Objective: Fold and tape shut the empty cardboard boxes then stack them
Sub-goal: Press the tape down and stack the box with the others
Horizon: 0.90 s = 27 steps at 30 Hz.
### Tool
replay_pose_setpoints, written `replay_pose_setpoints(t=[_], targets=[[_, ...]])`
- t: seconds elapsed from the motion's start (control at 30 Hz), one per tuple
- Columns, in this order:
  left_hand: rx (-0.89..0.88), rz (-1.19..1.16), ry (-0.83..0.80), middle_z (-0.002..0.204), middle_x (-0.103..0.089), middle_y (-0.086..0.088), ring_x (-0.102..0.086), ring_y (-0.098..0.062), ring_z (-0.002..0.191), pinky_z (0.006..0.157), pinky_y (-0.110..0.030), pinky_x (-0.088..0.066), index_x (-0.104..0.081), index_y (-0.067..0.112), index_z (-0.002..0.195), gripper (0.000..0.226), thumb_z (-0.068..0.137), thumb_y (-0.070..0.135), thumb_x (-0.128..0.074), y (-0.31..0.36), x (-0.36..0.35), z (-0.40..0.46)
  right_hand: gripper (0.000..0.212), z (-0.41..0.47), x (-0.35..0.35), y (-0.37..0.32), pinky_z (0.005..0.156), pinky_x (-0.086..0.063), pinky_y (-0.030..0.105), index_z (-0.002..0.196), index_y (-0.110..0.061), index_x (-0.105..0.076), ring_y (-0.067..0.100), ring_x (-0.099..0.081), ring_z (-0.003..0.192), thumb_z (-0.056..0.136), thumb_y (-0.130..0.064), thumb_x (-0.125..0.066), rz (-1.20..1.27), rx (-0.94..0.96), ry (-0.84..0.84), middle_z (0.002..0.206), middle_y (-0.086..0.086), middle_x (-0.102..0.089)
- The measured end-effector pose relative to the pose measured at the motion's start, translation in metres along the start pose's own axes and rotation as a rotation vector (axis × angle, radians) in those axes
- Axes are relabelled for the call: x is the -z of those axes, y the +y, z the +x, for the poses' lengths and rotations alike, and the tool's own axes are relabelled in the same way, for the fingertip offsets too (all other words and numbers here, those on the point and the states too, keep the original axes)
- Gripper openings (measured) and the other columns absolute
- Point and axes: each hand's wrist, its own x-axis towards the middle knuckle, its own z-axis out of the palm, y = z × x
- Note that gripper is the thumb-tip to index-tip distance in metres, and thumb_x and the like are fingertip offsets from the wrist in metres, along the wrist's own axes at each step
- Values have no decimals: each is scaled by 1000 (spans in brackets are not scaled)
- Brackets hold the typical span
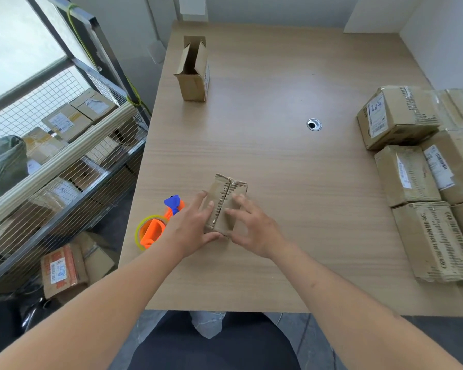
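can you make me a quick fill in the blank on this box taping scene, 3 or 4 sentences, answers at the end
1. Both hands rest on a small cardboard box whose top flaps are ____.
2. The orange tape dispenser lies beside the person's ____ hand.
3. The box at the far side of the table has its top flaps ____.
4. The finished boxes sit along the table's ____ edge.

Missing words: closed; left; open; right
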Motion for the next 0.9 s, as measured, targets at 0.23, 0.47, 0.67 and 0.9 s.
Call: replay_pose_setpoints(t=[0.23,0.47,0.67,0.9], targets=[[-142,32,102,158,-44,-10,-41,-32,146,116,-42,-38,-49,-3,146,94,76,48,-85,4,-14,-3,68,-7,-15,11,103,-53,50,137,-19,-63,23,-34,150,75,-26,-90,-39,30,52,160,7,-41],[-93,-91,92,162,-38,-2,-33,-23,151,115,-30,-30,-48,4,150,90,78,44,-85,5,-14,0,61,-3,-28,16,95,-58,49,123,-16,-73,32,-53,137,66,-22,-94,-76,81,208,147,13,-56],[-36,-146,133,158,-44,-12,-36,-33,149,121,-35,-27,-49,-3,147,95,75,44,-88,12,-22,0,52,-18,-27,4,82,-55,36,110,-18,-70,20,-64,93,64,-31,-93,23,-199,357,103,0,-64],[-111,-164,151,147,-53,-24,-50,-47,134,115,-44,-32,-74,10,122,56,73,31,-92,19,-28,6,24,-29,-30,5,88,-56,37,104,-19,-82,11,-74,88,80,-15,-83,367,-613,459,96,-3,-79]])
